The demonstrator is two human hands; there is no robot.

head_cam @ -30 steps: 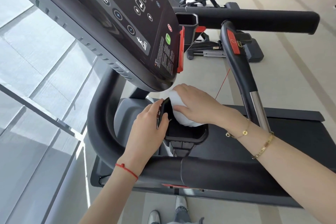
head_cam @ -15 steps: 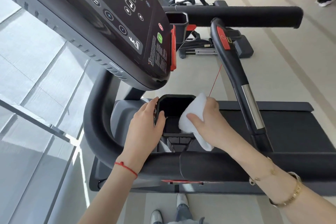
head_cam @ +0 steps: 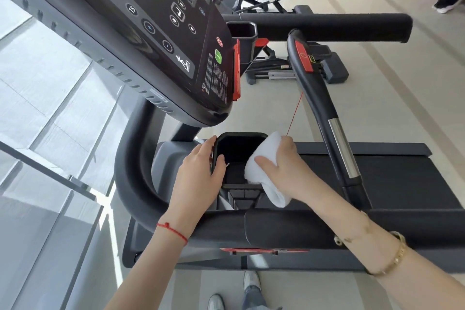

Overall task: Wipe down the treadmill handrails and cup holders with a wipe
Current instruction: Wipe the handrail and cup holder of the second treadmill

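Wiping is under way at the near cup holder [head_cam: 237, 156], a black square well just below the tilted console [head_cam: 141, 33]. The white wipe [head_cam: 264, 168] is draped over the holder's right wall, its upper part inside the rim and its lower end hanging toward the near handrail [head_cam: 251, 229]. The right hand [head_cam: 281, 168] presses the wipe against that wall, thumb curled onto the cloth and fingers wrapped behind it. The left hand [head_cam: 198, 171] grips the holder's left rim, thumb hooked inside, steadying it.

By my judgement the task is only partly done: this holder is in mid-wipe, and nothing in view shows whether its floor or left wall has been covered. The far cup holder [head_cam: 241, 33] at the console's far side, the far handrail [head_cam: 327, 26] and the curved centre bar [head_cam: 314, 88] with its red tag sit untouched at this moment, so they probably remain.
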